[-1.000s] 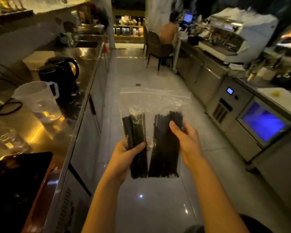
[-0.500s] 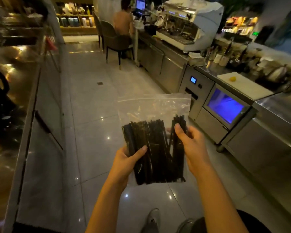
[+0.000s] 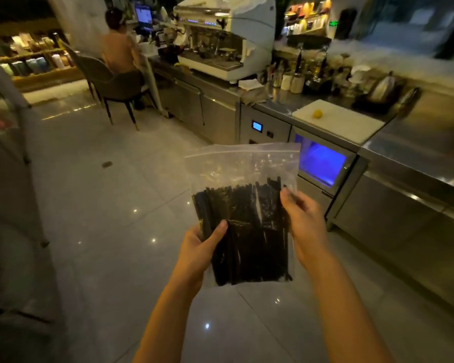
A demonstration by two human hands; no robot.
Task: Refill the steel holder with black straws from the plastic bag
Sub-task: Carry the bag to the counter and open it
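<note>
A clear plastic zip bag (image 3: 243, 163) hangs upright in front of me, its lower half packed with black straws (image 3: 247, 231). My left hand (image 3: 199, 250) grips the bag's lower left side, thumb across the front of the straws. My right hand (image 3: 303, 224) grips the right side, thumb on the front near the straw tops. The bag's zip edge at the top looks closed. The steel holder is not clearly in view; several small cups and containers (image 3: 290, 81) stand blurred on the counter to the right.
A steel counter (image 3: 417, 153) runs along the right with a white cutting board (image 3: 344, 119), a blue-lit cabinet window (image 3: 321, 163) and an espresso machine (image 3: 226, 40). A person sits on a chair (image 3: 110, 82) at the far end. Tiled floor lies below.
My view has swung right, away from the left counter with its kettles and jug, toward the right counter. The two straw bundles in the bag have merged into one. Both hands keep their grip.
</note>
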